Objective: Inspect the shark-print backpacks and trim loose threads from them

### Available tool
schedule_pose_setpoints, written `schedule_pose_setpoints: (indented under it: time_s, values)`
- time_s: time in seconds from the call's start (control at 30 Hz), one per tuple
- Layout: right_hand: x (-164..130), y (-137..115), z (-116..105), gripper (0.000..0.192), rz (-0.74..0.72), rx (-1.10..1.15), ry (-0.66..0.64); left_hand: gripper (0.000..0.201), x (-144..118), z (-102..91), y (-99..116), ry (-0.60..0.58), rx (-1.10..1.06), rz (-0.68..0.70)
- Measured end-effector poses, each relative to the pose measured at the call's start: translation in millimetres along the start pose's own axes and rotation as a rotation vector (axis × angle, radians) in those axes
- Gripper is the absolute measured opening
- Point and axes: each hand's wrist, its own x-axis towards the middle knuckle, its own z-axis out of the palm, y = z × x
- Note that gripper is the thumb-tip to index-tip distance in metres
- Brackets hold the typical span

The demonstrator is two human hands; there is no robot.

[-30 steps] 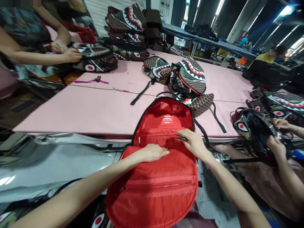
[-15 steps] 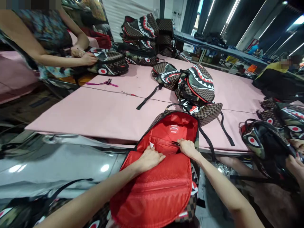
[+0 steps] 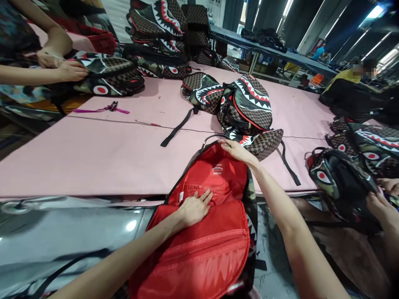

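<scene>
An unzipped backpack [image 3: 202, 245] with a red lining leans against the table's front edge, its front panel folded down toward me. Inside it, my left hand [image 3: 193, 209] rests on the lining by the inner pocket, fingers stretched out and holding nothing. My right hand [image 3: 239, 152] grips the backpack's top rim, close to its carrying handle [image 3: 209, 139]. Whether that hand also has a small tool in the palm is hidden. A white printed label [image 3: 217, 169] shows on the back lining, and a small white tag [image 3: 181, 196] sticks out at the left seam.
Checkered shark-mouth backpacks [image 3: 246, 104] lie just beyond on the pink table [image 3: 124, 162], with more stacked at the back [image 3: 156, 25]. A red-and-clear thin tool [image 3: 148, 123] and a purple strap [image 3: 99, 110] lie to the left. Co-workers' hands [image 3: 67, 68] handle backpacks on both sides.
My right hand has moved from the inner pocket, where it held a small dark pointed tool, up to the top rim. My left hand's fingers have straightened. The view has shifted right.
</scene>
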Motion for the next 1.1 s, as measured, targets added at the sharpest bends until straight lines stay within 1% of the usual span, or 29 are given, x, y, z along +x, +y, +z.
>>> schedule_pose_setpoints:
  time_s: [0.07,0.13,0.17,0.2,0.23,0.3,0.33,0.37,0.4,0.47,0.53,0.57,0.6,0.63,0.67,0.7,0.73,0.77,0.8,0.87,0.9,0.93,0.97,1.0,1.03,1.07,1.1]
  values:
    - [3,-4,-13,0.038,-0.05,0.197,0.01,0.049,1,1.4,-2,0.012,-0.007,-0.004]
    - [-14,1,-18,0.042,-0.045,0.407,0.017,0.05,1,4.2,-4,0.02,-0.017,-0.011]
    - [-28,7,-19,0.043,-0.02,0.522,0.051,0.051,1,5.7,-5,0.021,-0.02,-0.013]
    - [-46,16,-20,0.045,0.015,0.637,0.12,0.051,1,7.0,-5,0.018,-0.02,-0.015]
    - [-66,27,-19,0.047,0.055,0.741,0.224,0.051,1,8.2,-5,0.015,-0.018,-0.016]
    - [-108,52,-14,0.049,0.156,0.863,0.495,0.051,2,9.7,-2,0.013,-0.003,-0.021]
    - [-129,65,-7,0.05,0.223,0.873,0.623,0.051,2,9.6,0,0.017,0.005,-0.023]
    - [-150,77,4,0.052,0.296,0.863,0.695,0.051,2,8.4,2,0.026,0.012,-0.025]
    - [-168,87,17,0.053,0.384,0.847,0.714,0.05,2,5.4,3,0.036,0.013,-0.033]
    - [-199,101,50,0.054,0.539,0.792,0.67,0.048,1,-7.9,1,0.041,-0.035,-0.056]
    - [-221,108,84,0.052,0.577,0.766,0.663,0.046,-3,-31.9,-12,0.024,-0.216,-0.031]
    - [-227,109,98,0.052,0.583,0.756,0.669,0.046,-8,-46.3,-23,0.028,-0.362,-0.003]
    - [-232,110,109,0.053,0.583,0.747,0.695,0.047,-14,-60.2,-37,0.063,-0.536,0.033]
    - [-234,110,118,0.055,0.583,0.737,0.73,0.049,-22,-71.9,-52,0.139,-0.72,0.018]
    - [-234,110,124,0.056,0.582,0.727,0.769,0.053,-30,-79.5,-66,0.289,-0.882,-0.023]
    - [-232,110,128,0.055,0.58,0.72,0.808,0.053,-40,-81.4,-79,0.459,-0.983,-0.072]
    - [-229,109,130,0.054,0.575,0.715,0.84,0.05,-50,-76.6,-89,0.645,-1.015,-0.145]
    - [-226,108,131,0.053,0.568,0.718,0.86,0.047,-61,-65.0,-95,0.8,-0.975,-0.231]
    - [-222,106,132,0.051,0.558,0.724,0.872,0.044,-72,-47.1,-96,0.88,-0.89,-0.303]
    - [-215,97,131,0.049,0.533,0.741,0.883,0.047,-93,1.0,-86,0.733,-0.623,-0.264]
    - [-212,88,128,0.048,0.52,0.75,0.882,0.048,-102,26.8,-77,0.666,-0.477,-0.214]
    - [-210,77,124,0.047,0.5,0.759,0.874,0.046,-110,50.7,-65,0.574,-0.356,-0.142]
    - [-208,63,117,0.045,0.466,0.759,0.855,0.043,-115,70.9,-53,0.532,-0.267,-0.126]
    - [-206,46,108,0.042,0.415,0.744,0.837,0.04,-119,86.4,-41,0.507,-0.22,-0.145]
    - [-203,25,96,0.038,0.336,0.711,0.803,0.038,-120,97.1,-30,0.464,-0.192,-0.149]
    - [-200,2,83,0.034,0.232,0.646,0.763,0.036,-120,103.7,-20,0.422,-0.172,-0.152]
    - [-196,-22,70,0.03,0.103,0.543,0.745,0.036,-119,107.5,-12,0.383,-0.145,-0.124]
